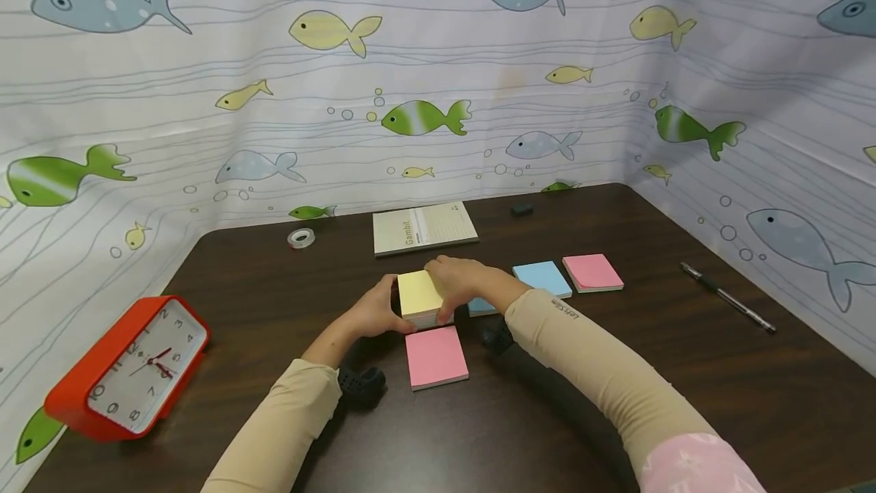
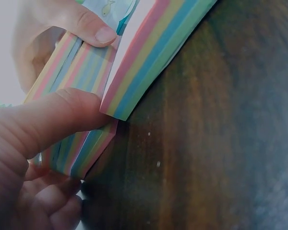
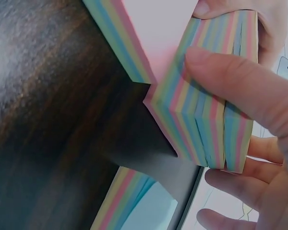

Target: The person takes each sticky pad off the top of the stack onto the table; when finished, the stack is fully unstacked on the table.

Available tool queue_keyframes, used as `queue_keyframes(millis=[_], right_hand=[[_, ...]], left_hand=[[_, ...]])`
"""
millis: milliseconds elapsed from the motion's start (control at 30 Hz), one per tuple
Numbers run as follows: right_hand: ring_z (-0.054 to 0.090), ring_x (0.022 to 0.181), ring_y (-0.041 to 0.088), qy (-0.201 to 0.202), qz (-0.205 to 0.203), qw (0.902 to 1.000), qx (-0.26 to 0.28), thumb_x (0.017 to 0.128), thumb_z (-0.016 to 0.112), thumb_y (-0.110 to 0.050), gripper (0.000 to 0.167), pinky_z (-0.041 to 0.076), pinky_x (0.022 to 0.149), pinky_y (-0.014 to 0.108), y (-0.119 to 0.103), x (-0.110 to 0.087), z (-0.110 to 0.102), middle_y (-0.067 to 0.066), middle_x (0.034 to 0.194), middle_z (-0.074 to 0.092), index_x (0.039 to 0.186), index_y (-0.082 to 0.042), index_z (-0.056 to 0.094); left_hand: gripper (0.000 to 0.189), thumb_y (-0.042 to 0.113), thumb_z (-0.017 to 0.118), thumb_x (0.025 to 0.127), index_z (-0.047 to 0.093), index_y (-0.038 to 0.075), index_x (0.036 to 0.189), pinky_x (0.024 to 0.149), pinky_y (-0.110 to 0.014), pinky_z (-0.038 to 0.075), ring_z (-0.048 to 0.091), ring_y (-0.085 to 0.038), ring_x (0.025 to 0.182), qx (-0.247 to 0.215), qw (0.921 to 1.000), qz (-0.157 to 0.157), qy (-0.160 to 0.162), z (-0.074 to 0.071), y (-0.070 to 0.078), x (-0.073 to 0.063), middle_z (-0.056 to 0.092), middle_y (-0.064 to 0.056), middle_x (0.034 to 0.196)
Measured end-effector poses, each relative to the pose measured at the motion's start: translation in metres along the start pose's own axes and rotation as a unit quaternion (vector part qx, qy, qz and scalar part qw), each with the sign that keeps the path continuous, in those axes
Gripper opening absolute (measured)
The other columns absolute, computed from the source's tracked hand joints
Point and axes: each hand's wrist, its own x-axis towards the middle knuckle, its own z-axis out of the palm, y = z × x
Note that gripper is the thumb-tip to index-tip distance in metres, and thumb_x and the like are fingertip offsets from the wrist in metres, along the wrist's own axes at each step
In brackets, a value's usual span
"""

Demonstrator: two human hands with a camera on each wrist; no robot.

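Both hands are at a stack of sticky note pads [image 1: 419, 295] with a yellow pad on top. My left hand [image 1: 372, 310] grips its left side, the thumb on the near face and fingers around the side. From the right, my right hand [image 1: 465, 284] holds the same stack, its thumb on the striped near edges [image 3: 206, 110]. Directly in front lies a pink sticky note pad [image 1: 436, 356], its corner close to the stack in the left wrist view. A blue pad [image 1: 481, 306] sits partly hidden behind the right hand. The stack's far side is hidden.
Farther right lie another blue pad [image 1: 543, 278] and a pink pad [image 1: 594, 272]. A notebook [image 1: 426, 227], a tape roll [image 1: 301, 238] and a small dark block [image 1: 522, 210] are at the back. A red clock [image 1: 130, 367] stands left; a pen [image 1: 728, 297] lies right.
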Motion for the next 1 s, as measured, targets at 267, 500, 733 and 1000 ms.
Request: queue_keyframes(millis=[267,500,733,1000], right_hand=[[0.046,0.084,0.014,0.007,-0.006,0.9999,-0.006,0.057,0.077,-0.043,0.088,0.042,0.069,0.031,0.001,-0.004,-0.003,0.004,0.104,0.046,0.127,-0.007,0.038],[0.046,0.082,0.014,0.01,-0.005,0.9999,-0.009,0.058,0.076,-0.044,0.087,0.042,0.07,0.03,0.001,-0.009,-0.007,0.004,0.104,0.045,0.127,-0.007,0.038],[0.046,0.083,0.014,0.017,-0.011,0.9998,-0.009,0.06,0.075,-0.046,0.087,0.041,0.07,0.031,0.0,-0.016,-0.011,0.004,0.105,0.046,0.127,-0.006,0.038],[0.046,0.082,0.013,0.014,-0.012,0.9998,-0.007,0.059,0.074,-0.048,0.088,0.041,0.069,0.03,0.008,-0.027,-0.009,0.003,0.104,0.046,0.128,-0.007,0.038]], left_hand=[[0.095,0.013,0.08,0.06,0.019,-0.004,0.131,0.094,-0.042,0.03,0.031,-0.034,0.12,-0.016,0.9998,0.003,-0.008,0.0,0.001,-0.001,0.031,-0.021,0.13],[0.094,0.012,0.08,0.06,0.019,-0.005,0.13,0.093,-0.042,0.03,0.033,-0.033,0.12,-0.009,0.9999,0.005,-0.005,0.0,0.0,0.0,0.032,-0.022,0.13],[0.095,0.014,0.08,0.06,0.019,-0.004,0.131,0.093,-0.042,0.031,0.03,-0.033,0.121,-0.013,0.9999,0.003,-0.008,0.0,-0.001,0.0,0.03,-0.022,0.132],[0.093,0.016,0.079,0.062,0.02,-0.003,0.131,0.093,-0.042,0.031,0.031,-0.032,0.121,0.002,1.0,-0.002,-0.008,0.0,-0.001,0.001,0.03,-0.023,0.131]])
